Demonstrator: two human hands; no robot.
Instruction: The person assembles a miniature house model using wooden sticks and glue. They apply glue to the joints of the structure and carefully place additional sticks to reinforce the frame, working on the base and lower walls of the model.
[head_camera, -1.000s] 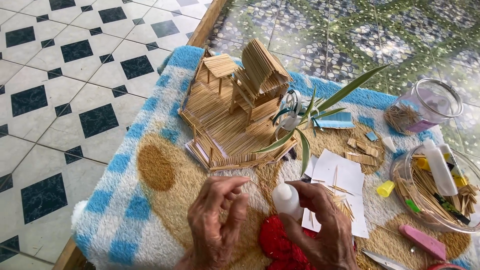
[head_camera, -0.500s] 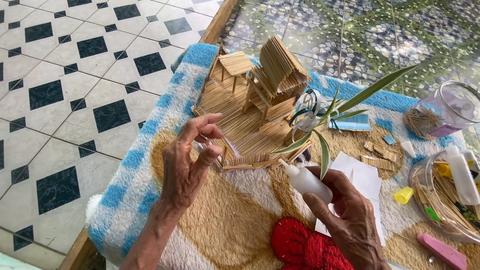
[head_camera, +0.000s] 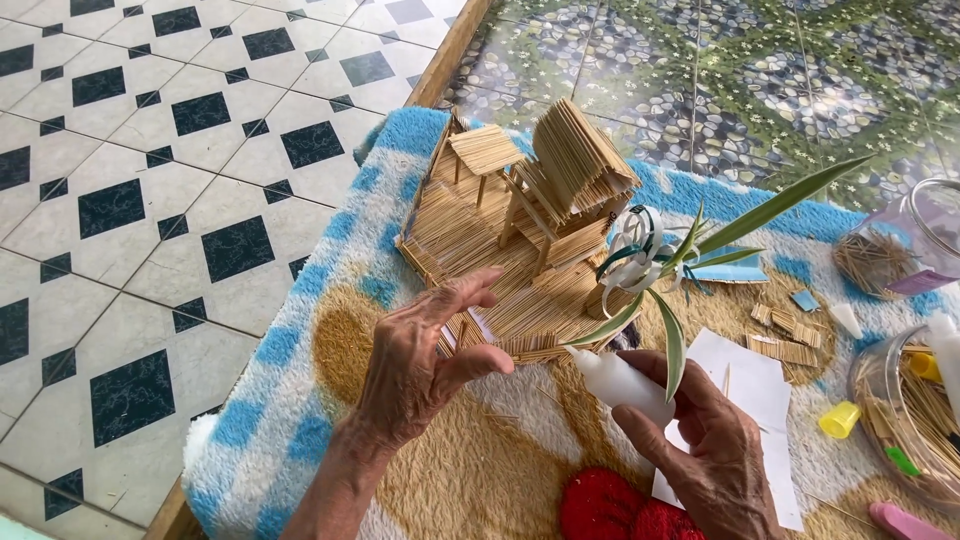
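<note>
A small model house (head_camera: 560, 190) built of thin wooden sticks stands on a stick platform (head_camera: 470, 260) laid on a towel. My left hand (head_camera: 425, 355) reaches over the platform's near edge, fingers spread, thumb and fingertips pinching something small against the sticks; what it pinches is too small to tell. My right hand (head_camera: 705, 455) grips a white glue bottle (head_camera: 620, 383), nozzle pointing left toward the platform's near corner. A green-leaved plant sprig (head_camera: 690, 265) with a white ribbon stands at the platform's right corner.
The towel (head_camera: 300, 430), blue, white and tan, lies on a low table edge above black-and-white floor tiles (head_camera: 130, 200). White paper (head_camera: 760, 390), loose stick panels (head_camera: 780, 345), a yellow cap (head_camera: 840, 420), two clear jars of sticks (head_camera: 900, 240) and a red knitted piece (head_camera: 620, 510) lie to the right.
The view has drawn closer to the model. My left hand has stayed at the platform's near edge, and my right hand has brought the glue bottle's tip closer to that edge.
</note>
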